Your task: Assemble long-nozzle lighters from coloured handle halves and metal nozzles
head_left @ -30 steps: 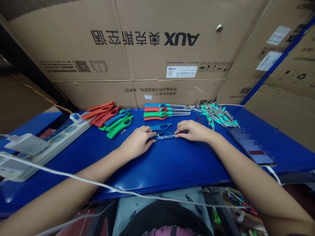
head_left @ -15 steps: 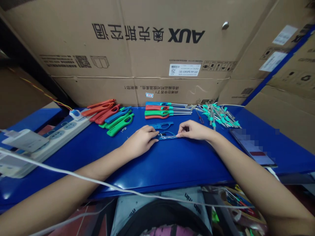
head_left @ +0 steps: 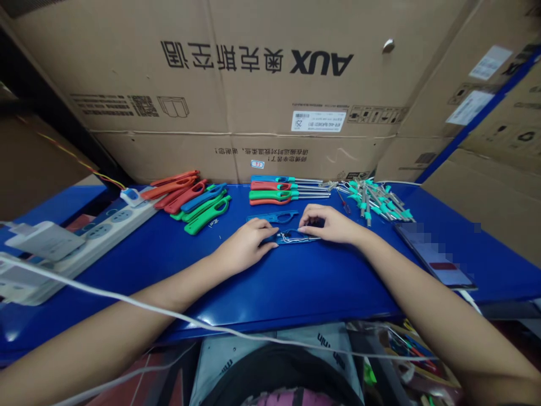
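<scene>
A blue lighter casing half point(head_left: 310, 241) lies open side up on the table, with thin white wires and small dark parts inside it. My left hand point(head_left: 251, 242) pinches its left end between thumb and fingers. At the loop on its right part, my right hand point(head_left: 323, 224) has thumb and forefinger pressed together with the other fingers curled; whatever is between the fingertips is too small to make out. Just beyond lies another blue casing half point(head_left: 273, 217), apart from both hands.
Assembled lighters point(head_left: 270, 194) lie in a row behind. Coloured lighter handles point(head_left: 198, 197) are piled left, metal tubes with teal ends point(head_left: 376, 200) right, near a small screwdriver point(head_left: 345, 204). A phone point(head_left: 435, 256), a power strip point(head_left: 127, 217) and a white cable point(head_left: 203, 324) flank my arms.
My right hand has shifted from the casing's lower right edge up to its loop. My left hand and the casing have moved slightly right, and more of the second blue half shows.
</scene>
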Tool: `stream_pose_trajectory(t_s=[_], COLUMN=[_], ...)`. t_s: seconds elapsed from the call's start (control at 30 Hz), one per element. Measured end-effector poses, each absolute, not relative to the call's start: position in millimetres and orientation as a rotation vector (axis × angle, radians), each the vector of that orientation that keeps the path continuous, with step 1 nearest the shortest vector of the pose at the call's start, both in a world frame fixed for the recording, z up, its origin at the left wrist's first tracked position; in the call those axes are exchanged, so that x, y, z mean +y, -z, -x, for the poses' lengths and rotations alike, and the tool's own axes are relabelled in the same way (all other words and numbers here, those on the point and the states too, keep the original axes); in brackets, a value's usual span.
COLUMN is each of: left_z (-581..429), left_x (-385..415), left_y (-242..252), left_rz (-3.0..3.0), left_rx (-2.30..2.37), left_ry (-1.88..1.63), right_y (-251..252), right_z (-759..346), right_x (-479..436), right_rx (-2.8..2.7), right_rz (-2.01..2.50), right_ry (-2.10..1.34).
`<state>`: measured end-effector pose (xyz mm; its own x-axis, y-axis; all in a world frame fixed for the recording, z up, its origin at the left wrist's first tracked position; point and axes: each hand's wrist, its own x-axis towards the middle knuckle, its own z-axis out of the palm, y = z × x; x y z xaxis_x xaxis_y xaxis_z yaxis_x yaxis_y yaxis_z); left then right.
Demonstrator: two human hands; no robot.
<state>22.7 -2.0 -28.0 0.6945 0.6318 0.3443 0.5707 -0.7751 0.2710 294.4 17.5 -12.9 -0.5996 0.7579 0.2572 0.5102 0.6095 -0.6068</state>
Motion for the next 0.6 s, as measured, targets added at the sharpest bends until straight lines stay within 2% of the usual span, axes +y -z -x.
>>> stream_pose_trajectory(t_s=[0.6], left_z=[-28.2], left_x=[-6.0], left_y=[29.2], left_rz=[-2.673], left_rx=[0.950], left_ry=[-0.654], right_y=[23.1], right_z=[-273.5], right_x=[15.3], right_rx=[-2.447], right_rz=[0.839], right_ry=[-0.491])
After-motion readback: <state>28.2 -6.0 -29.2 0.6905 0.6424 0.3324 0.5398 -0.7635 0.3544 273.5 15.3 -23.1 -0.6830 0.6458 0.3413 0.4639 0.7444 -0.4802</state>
